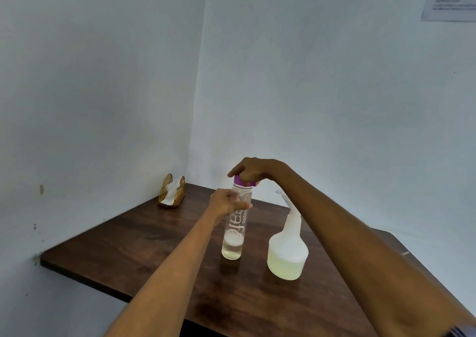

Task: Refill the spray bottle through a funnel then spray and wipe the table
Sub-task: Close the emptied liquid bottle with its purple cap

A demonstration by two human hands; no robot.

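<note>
On the dark wooden bench (144,254), a translucent white plastic spray bottle (287,251) stands just beside a clear tall bottle (233,236), whose body is grasped by the left hand (224,205). Its purple cap (243,181) is gripped by the right hand (253,169). Opening or closing cannot be told; no funnel is seen. Farther back, a gold wire napkin holder (172,192) is seen.

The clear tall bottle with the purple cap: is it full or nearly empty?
Nearly empty: in the clear tall bottle, standing upright on the dark wooden table, pale liquid fills only the bottom part.
</note>
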